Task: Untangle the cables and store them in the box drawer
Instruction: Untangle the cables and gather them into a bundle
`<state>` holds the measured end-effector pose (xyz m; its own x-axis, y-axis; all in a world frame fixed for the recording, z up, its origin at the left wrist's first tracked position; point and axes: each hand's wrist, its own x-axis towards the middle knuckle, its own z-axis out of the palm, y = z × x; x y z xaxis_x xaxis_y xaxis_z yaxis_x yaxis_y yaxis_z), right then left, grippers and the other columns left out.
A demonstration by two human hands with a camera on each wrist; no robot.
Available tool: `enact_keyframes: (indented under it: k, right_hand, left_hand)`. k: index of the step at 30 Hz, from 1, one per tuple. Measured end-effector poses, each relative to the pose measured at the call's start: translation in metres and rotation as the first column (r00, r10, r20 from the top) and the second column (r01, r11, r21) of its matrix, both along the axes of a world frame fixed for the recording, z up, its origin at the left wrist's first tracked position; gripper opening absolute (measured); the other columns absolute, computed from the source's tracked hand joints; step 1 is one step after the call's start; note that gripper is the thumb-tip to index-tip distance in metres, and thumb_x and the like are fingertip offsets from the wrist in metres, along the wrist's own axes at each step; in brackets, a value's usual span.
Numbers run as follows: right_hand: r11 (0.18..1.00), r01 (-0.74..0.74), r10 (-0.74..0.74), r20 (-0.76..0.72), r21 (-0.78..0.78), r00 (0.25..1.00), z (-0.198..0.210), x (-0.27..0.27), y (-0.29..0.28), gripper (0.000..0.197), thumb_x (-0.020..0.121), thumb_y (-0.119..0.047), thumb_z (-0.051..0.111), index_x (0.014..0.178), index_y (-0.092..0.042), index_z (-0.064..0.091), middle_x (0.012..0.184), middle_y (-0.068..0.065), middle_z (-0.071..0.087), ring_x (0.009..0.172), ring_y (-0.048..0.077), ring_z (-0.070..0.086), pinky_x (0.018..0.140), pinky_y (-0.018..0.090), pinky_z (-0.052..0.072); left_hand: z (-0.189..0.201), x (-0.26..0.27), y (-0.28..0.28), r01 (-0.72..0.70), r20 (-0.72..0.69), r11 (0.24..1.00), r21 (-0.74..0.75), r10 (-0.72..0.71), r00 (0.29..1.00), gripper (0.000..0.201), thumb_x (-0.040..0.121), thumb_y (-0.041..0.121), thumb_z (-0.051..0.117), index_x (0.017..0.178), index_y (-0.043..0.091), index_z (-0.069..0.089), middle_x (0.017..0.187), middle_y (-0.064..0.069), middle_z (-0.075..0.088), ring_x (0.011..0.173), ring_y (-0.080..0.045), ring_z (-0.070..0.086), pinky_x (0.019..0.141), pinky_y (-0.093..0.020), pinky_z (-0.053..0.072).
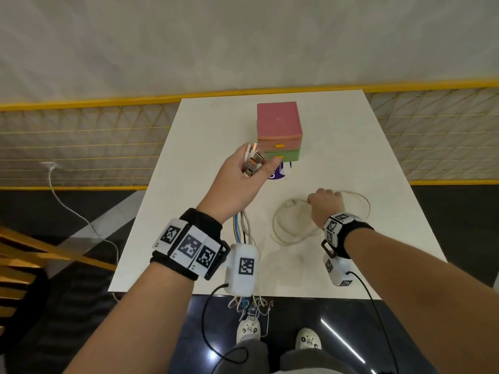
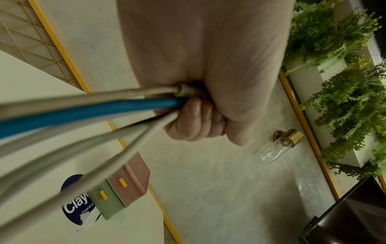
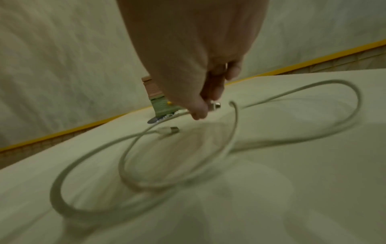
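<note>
Table (image 1: 351, 163): white top under both my hands. One cable lies apart from the rest on it, so I judge the untangling partway done and the storing not begun.
Box (image 1: 279, 122): pink over green, just beyond my left hand (image 1: 237, 182). Both drawers look closed, so one must be pulled out before anything goes in.
White cable (image 3: 54, 193): thin and off-white, in loose overlapping loops under and around my right hand (image 1: 325, 205). It needs coiling small to fit.
Bundle (image 2: 94, 110): blue, black and white leads hang from my left fist back toward my body and over the table edge.
Left hand: clenched round the bundle, with metal plugs (image 1: 252, 161) sticking out past the fingers.
Right hand: thumb and fingers pinch the white cable at its plug (image 3: 215, 105). The other plug (image 3: 170, 130) lies free just below my fingertips.
</note>
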<state>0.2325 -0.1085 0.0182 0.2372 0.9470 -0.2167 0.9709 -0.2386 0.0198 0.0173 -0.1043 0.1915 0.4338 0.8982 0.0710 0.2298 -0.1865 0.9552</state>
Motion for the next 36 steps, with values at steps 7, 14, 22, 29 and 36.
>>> enact_keyframes:
  k: [7, 14, 22, 29, 36]
  right_hand:
    - [0.677, 0.04, 0.434, -0.443, 0.735, 0.784, 0.076, -0.013, -0.001, 0.017, 0.09, 0.0, 0.054, 0.095, -0.004, 0.07, 0.103, 0.004, 0.059, 0.089, 0.019, 0.06, 0.081, 0.02, 0.046]
    - [0.646, 0.182, 0.605, -0.643, 0.741, 0.469, 0.161, -0.045, -0.046, 0.029, 0.087, 0.003, 0.06, 0.109, -0.012, 0.048, 0.106, -0.007, 0.064, 0.093, 0.008, 0.067, 0.085, 0.019, 0.05]
    - [0.843, 0.175, 0.515, -0.857, 0.508, 0.01, 0.147, -0.055, -0.07, 0.066, 0.097, -0.007, 0.044, 0.15, -0.022, 0.008, 0.129, 0.022, 0.051, 0.115, 0.03, 0.056, 0.093, 0.037, 0.052]
    - [0.936, -0.105, 0.352, -0.913, 0.337, 0.207, 0.113, -0.076, -0.084, 0.024, 0.099, -0.011, 0.044, 0.122, -0.016, 0.048, 0.08, 0.004, 0.059, 0.057, 0.024, 0.06, 0.061, 0.04, 0.054]
    - [0.979, -0.144, 0.2, -0.84, 0.146, 0.504, 0.041, -0.068, -0.108, 0.015, 0.098, -0.02, 0.045, 0.101, -0.022, 0.059, 0.104, 0.004, 0.058, 0.085, 0.005, 0.065, 0.088, 0.031, 0.051]
  left_hand:
    - [-0.001, 0.001, 0.002, -0.103, 0.019, 0.993, 0.054, 0.103, 0.995, 0.018, 0.093, 0.03, 0.064, 0.08, 0.033, 0.052, 0.056, 0.028, 0.056, 0.047, 0.007, 0.047, 0.049, -0.009, 0.035]
    - [0.003, 0.022, -0.008, -0.016, 0.046, 1.0, 0.026, 0.015, 0.999, 0.008, 0.096, 0.028, 0.06, 0.1, 0.021, 0.059, 0.063, 0.015, 0.058, 0.048, 0.006, 0.052, 0.05, -0.01, 0.038]
    - [0.021, 0.024, -0.008, 0.004, 0.136, 0.998, -0.067, 0.006, 0.991, 0.013, 0.097, 0.022, 0.059, 0.107, 0.014, 0.065, 0.068, -0.001, 0.063, 0.045, -0.006, 0.045, 0.044, -0.017, 0.036]
    - [0.033, 0.021, -0.007, -0.056, 0.264, 0.994, -0.099, 0.08, 0.961, 0.021, 0.099, 0.016, 0.054, 0.118, 0.018, 0.064, 0.064, 0.002, 0.05, 0.041, -0.004, 0.035, 0.042, -0.017, 0.031]
    - [0.048, 0.01, -0.002, -0.198, 0.345, 0.98, -0.001, 0.186, 0.92, 0.012, 0.095, 0.02, 0.062, 0.105, 0.013, 0.065, 0.047, 0.021, 0.052, 0.044, 0.005, 0.051, 0.045, -0.006, 0.035]
